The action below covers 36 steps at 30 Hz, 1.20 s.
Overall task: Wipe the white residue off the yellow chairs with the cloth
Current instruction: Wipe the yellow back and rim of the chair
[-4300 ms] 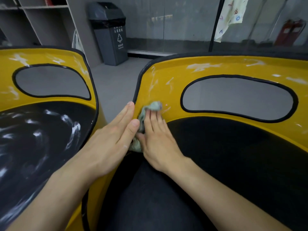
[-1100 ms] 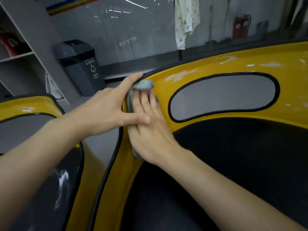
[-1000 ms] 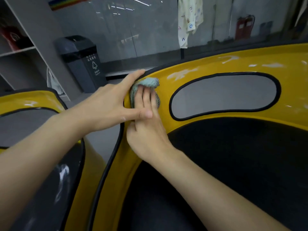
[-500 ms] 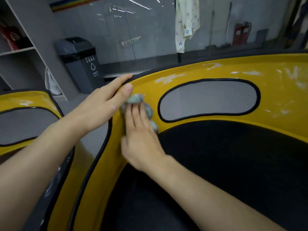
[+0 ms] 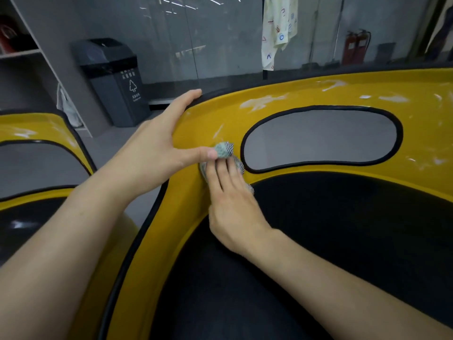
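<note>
Now wiping: right hand (image 5: 232,204) lies flat, fingers straight, pressing the bunched cloth (image 5: 226,153) onto the yellow chair (image 5: 188,207), just left of its oval cut-out (image 5: 318,136).
Left hand (image 5: 157,148): clasps the chair's black-trimmed edge, thumb across the front touching the cloth, fingers over the rim.
Cloth feel: soft, light and limp, I'd judge; it bunches, so it is best kept under flat fingers with a fold tucked in.
White residue (image 5: 259,104): smears show along the far top band and right of the cut-out.
Other chair (image 5: 36,126): on the left, streaked too.
Shell surface: glossy, probably slick; steady pressure needed.
</note>
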### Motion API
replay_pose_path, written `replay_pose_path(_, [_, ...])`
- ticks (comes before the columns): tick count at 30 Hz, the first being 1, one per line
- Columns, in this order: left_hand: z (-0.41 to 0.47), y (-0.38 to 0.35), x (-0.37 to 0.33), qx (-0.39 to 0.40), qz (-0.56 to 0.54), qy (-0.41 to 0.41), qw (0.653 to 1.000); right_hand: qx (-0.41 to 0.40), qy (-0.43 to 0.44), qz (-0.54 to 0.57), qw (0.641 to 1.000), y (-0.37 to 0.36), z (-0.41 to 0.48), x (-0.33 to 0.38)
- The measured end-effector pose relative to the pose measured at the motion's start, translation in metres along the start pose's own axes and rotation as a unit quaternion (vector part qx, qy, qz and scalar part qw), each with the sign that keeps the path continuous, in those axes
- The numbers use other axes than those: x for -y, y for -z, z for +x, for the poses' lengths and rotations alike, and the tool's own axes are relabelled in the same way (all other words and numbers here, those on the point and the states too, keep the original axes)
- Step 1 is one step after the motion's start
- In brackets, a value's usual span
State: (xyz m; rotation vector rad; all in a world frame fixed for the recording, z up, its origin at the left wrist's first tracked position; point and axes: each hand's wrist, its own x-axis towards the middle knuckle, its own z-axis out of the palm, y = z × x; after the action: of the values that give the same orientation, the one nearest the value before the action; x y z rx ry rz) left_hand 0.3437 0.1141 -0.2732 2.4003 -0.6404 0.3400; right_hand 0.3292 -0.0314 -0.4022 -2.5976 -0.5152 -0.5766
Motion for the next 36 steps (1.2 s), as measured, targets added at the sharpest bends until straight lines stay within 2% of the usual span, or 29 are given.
replay_pose_path(3, [0.001, 0.002, 0.002, 0.018, 0.017, 0.001, 1.0, 0.037, 0.019, 0.006, 0.999, 0.0, -0.008, -0.002])
replay_pose_path(8, [-0.002, 0.003, 0.006, 0.033, 0.019, 0.006, 0.999, -0.056, -0.009, -0.033, 0.998, 0.027, 0.033, -0.016])
replay_pose_path(11, [0.0, 0.001, 0.005, 0.038, 0.011, 0.01, 0.999, -0.066, -0.023, -0.026, 0.997, 0.028, 0.034, -0.014])
replay_pose_path(15, [0.0, 0.0, 0.002, 0.031, -0.012, 0.013, 0.999, 0.041, 0.034, -0.025, 0.998, 0.007, -0.007, 0.002])
replay_pose_path(17, [0.001, -0.001, 0.001, 0.029, -0.012, 0.016, 0.999, 0.06, 0.05, -0.062, 0.995, 0.006, -0.009, -0.013])
replay_pose_path(20, [-0.002, -0.002, 0.001, 0.025, -0.016, 0.013, 0.999, -0.006, 0.037, -0.121, 0.992, 0.025, 0.015, -0.036])
replay_pose_path(22, [-0.002, -0.002, 0.003, 0.025, -0.018, 0.007, 0.999, -0.048, 0.0, -0.103, 0.994, 0.039, 0.033, -0.04])
replay_pose_path(24, [-0.001, -0.002, 0.002, 0.026, -0.024, 0.007, 0.999, -0.056, -0.018, -0.089, 0.994, 0.038, 0.035, -0.033])
replay_pose_path(29, [-0.001, -0.001, 0.001, 0.023, -0.035, 0.011, 0.999, 0.085, -0.004, -0.055, 0.995, 0.007, -0.012, -0.007])
replay_pose_path(31, [0.0, -0.002, 0.0, 0.026, -0.038, 0.008, 0.999, 0.106, -0.01, -0.024, 0.994, 0.008, -0.015, -0.009])
replay_pose_path(34, [0.0, -0.001, 0.0, 0.018, -0.038, 0.006, 0.999, 0.082, -0.013, -0.052, 0.995, 0.019, -0.002, -0.021])
replay_pose_path(36, [-0.002, -0.002, -0.001, 0.013, -0.035, 0.008, 0.999, 0.018, -0.033, -0.078, 0.996, 0.031, 0.019, -0.031])
